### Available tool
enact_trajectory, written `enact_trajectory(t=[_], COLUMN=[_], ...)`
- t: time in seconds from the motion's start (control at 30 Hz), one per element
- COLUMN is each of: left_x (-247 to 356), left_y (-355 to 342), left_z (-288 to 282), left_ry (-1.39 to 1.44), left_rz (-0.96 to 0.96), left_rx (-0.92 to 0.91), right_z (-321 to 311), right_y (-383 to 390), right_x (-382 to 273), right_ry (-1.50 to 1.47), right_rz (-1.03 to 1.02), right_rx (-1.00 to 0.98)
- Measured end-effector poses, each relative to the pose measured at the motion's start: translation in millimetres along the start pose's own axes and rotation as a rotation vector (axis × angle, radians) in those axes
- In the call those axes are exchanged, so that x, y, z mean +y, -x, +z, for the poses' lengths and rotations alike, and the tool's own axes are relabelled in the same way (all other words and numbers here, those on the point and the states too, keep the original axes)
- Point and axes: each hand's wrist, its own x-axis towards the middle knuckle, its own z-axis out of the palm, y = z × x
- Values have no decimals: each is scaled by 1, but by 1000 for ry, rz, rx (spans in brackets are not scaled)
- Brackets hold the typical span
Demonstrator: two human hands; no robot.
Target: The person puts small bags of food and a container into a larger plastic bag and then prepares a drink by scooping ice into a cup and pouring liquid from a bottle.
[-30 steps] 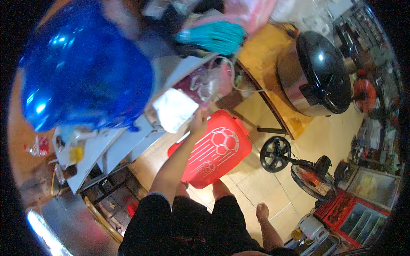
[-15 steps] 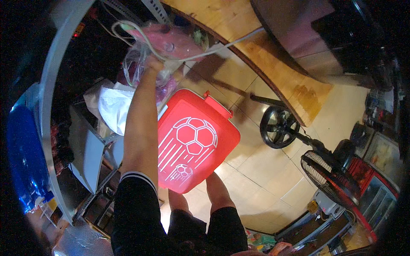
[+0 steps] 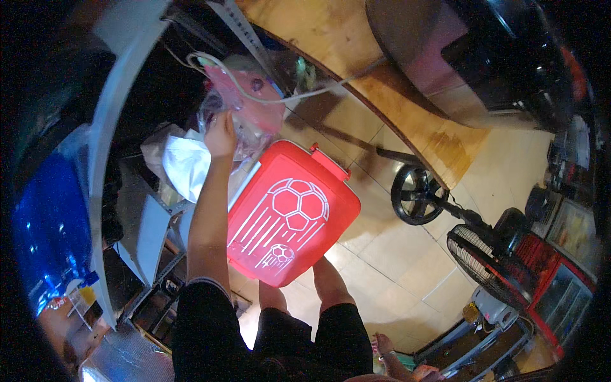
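Note:
My left hand (image 3: 220, 135) reaches forward over the left side, its fingers closed on a crumpled clear plastic bag (image 3: 210, 108). Just beyond it hangs a pink plastic bag (image 3: 251, 95). A white cable (image 3: 280, 100) crosses in front of the pink bag. To the right of my left forearm stands a red plastic box (image 3: 254, 219) with a white football pattern on its lid and a handle at its far edge. At the lower edge a small part of what looks like my right hand (image 3: 384, 344) shows beside my leg; its fingers are too unclear to read.
White paper or cloth (image 3: 186, 164) lies left of my forearm, by a metal shelf (image 3: 143, 235). A wooden tabletop (image 3: 382, 108) curves across the far side. A black standing fan (image 3: 480, 258) and its round base (image 3: 417, 194) are on the right, over the tiled floor (image 3: 394, 267).
My left hand has drawn back a little toward me with the clear bag. The view has shifted slightly. A hand has come into sight at the lower edge, right of my legs.

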Motion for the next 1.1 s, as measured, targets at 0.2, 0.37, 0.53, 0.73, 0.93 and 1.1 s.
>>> enact_trajectory(t=[0.2,0.37,0.53,0.73,0.93,1.1], left_x=[54,102,95,45,-45,-38], left_y=[42,100,147,178,238,289], left_z=[-159,-288,-400,-563,-646,-653], left_ry=[524,1083,1350,1342,1648,2100], left_rz=[-399,-691,-580,-317,-459,-775], left_rx=[61,-218,-367,-563,-436,35], right_z=[-170,-373,-473,-461,-443,-377], right_y=[-168,-212,-168,-90,-14,-7], right_x=[-207,-405,-559,-649,-703,-721], right_ry=[-583,-534,-362,-858,-1043,-1180], right_rz=[152,-543,-1112,-1036,-1035,-1037], right_rx=[250,606,533,89,351,327])
